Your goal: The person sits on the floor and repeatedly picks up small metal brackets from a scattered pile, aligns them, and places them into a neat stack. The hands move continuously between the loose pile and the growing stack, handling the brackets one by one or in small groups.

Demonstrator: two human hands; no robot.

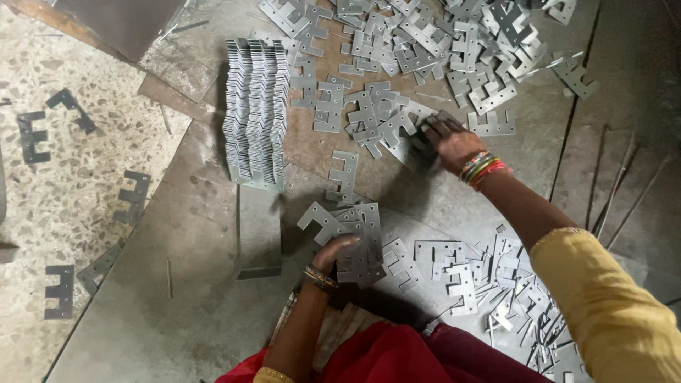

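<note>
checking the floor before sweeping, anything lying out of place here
Yes: a few dark E-shaped plates lie scattered on the speckled floor at left, apart from the neat stack and the loose pile on the metal sheets.

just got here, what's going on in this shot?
A person sits on the floor among flat grey E-shaped stamped metal plates. The left hand holds a small gathered bunch of these plates close to the body. The right hand reaches out into the big loose scatter of plates ahead, fingers on one. To the left stands a tidy row of plates stacked on edge. More plates and thin offcuts lie under the right arm, and a few dark plates sit on the speckled floor.
</note>
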